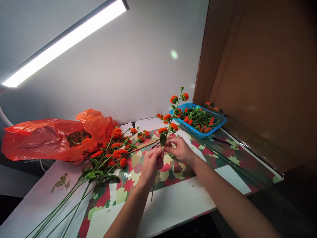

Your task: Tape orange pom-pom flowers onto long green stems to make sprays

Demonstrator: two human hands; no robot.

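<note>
My left hand (151, 163) and my right hand (178, 149) meet over the middle of the table, both pinched on the stem of an upright artificial flower sprig (172, 112). The sprig carries several fuzzy orange balls and a green leaf (162, 139) just above my fingers. A thin dark stem end (152, 192) hangs down below my left hand. To the left, a bundle of finished orange-flower sprigs (111, 153) lies on the patterned mat, their long green stems (61, 206) trailing toward the near-left corner.
A blue basket (217, 124) of loose orange flower heads stands at the back right beside a brown cardboard wall (260, 72). An orange plastic bag (49, 137) lies at the back left. Wooden sticks (146, 144) rest behind my hands. A strip light (66, 39) glows above.
</note>
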